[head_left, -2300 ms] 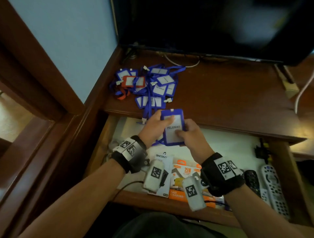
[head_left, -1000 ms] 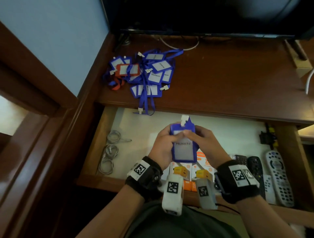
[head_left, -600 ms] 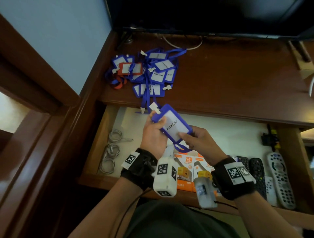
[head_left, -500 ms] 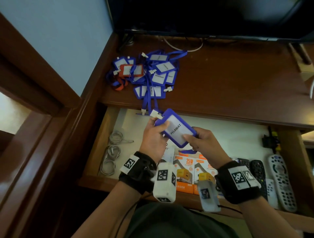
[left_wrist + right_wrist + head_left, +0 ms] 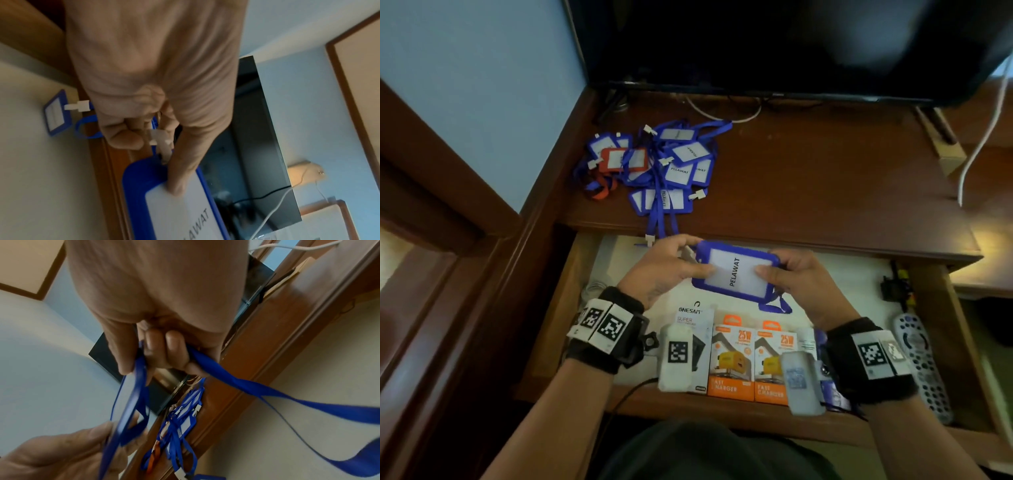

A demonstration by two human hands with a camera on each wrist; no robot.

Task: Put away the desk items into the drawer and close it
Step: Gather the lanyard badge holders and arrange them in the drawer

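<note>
Both hands hold a blue badge holder (image 5: 734, 272) marked PELAWAT flat over the open drawer (image 5: 619, 260), just in front of the desk edge. My left hand (image 5: 681, 260) pinches its left end by the white clip (image 5: 158, 138), thumb on the card (image 5: 179, 203). The right hand (image 5: 787, 270) grips the right end, and its fingers (image 5: 160, 353) curl round the blue lanyard (image 5: 267, 394), which trails down into the drawer. A pile of blue badges (image 5: 661, 164) with one red one lies on the desk's back left. Another blue badge (image 5: 54, 112) lies on the drawer liner.
Orange charger boxes (image 5: 750, 359) and a white box lie at the drawer's front. Remote controls (image 5: 921, 359) fill its right end, with a black item (image 5: 893, 287) behind them. A coiled cable (image 5: 592, 287) sits at the left. A dark screen (image 5: 774, 44) stands behind, with a white cable (image 5: 979, 137) at right.
The badge has turned from upright to lying level and sideways. Both hands have moved with it toward the back of the drawer, the lanyard gathered under the right hand.
</note>
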